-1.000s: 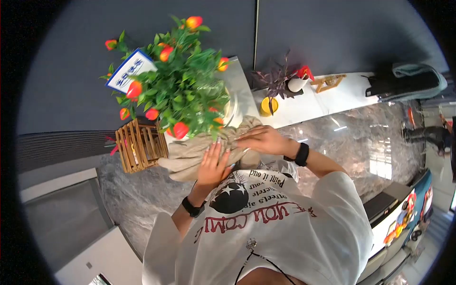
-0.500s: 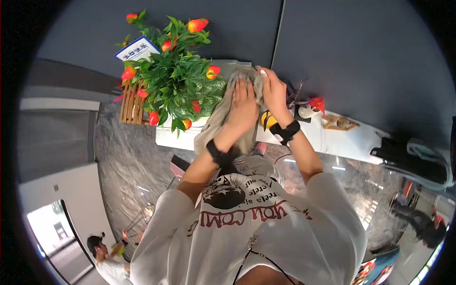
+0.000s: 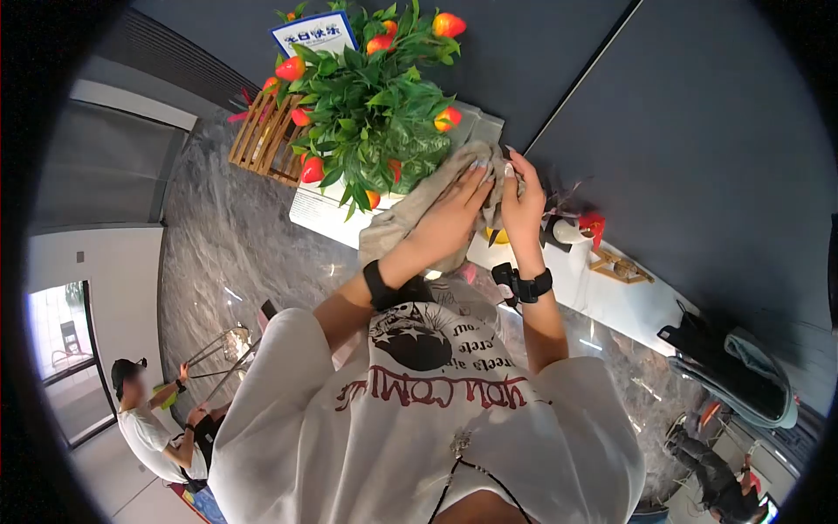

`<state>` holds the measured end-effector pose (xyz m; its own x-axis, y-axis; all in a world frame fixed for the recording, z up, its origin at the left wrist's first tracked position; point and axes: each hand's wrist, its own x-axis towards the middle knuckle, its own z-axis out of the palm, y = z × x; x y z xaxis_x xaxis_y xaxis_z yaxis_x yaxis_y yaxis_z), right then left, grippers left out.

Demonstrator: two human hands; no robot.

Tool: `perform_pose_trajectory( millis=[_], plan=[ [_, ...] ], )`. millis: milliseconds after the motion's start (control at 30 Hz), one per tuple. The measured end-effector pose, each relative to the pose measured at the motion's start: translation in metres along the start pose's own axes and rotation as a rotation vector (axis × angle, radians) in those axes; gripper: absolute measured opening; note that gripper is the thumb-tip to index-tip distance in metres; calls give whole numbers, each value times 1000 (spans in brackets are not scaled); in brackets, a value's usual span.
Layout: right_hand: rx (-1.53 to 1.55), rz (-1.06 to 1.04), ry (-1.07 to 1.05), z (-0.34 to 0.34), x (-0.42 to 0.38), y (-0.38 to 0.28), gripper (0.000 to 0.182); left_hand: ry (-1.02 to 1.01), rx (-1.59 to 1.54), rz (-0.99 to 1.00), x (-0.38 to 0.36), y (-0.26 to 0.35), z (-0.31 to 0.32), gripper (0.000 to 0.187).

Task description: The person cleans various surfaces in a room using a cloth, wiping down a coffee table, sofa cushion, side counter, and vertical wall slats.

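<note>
A grey-beige cloth (image 3: 397, 225) lies bunched over the white ledge, its lower part hanging towards my body. My left hand (image 3: 452, 220) presses on the cloth, fingers curved over its folds, thumb hidden. Beside it, my right hand (image 3: 524, 205) pinches the cloth's upper right edge. The cloth partly covers a flat grey object (image 3: 478, 124) against the dark wall. Left of my hands stands a leafy green plant (image 3: 362, 113) with red-orange fruits and a small white sign (image 3: 314, 35). Something yellow (image 3: 497, 236) shows beneath my right wrist.
Along the white ledge (image 3: 602, 293) to the right are a white pot with a red top (image 3: 572, 230), a wooden frame (image 3: 621, 265) and a dark bag (image 3: 733, 367). A slatted wooden crate (image 3: 266, 140) stands left. Two other people are in the room, at lower left and lower right.
The view has turned and shifted, so the plant and ledge appear tilted. My hands stay on the cloth. The right fingers now sit closer to the left ones.
</note>
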<state>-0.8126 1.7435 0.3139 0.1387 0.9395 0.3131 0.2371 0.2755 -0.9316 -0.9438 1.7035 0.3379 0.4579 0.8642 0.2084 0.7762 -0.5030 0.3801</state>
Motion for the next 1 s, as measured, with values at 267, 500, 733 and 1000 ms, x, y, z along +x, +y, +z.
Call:
perform_pose_trajectory(
  millis=[267,500,733,1000],
  plan=[
    [-83,-31,-243,-2,-50,-50,29,-182,-105,131,-65,-33,-43,51],
    [-115,-71,-376,47,-86,-90,34,-337,-200,151,-102,-94,-90,47],
    [-114,-200,-387,143,-91,-103,36,-178,-50,313,-131,-177,-125,49],
    [-387,-292,-279,218,-76,-105,39,-115,-380,193,-131,-224,-125,46]
  ],
)
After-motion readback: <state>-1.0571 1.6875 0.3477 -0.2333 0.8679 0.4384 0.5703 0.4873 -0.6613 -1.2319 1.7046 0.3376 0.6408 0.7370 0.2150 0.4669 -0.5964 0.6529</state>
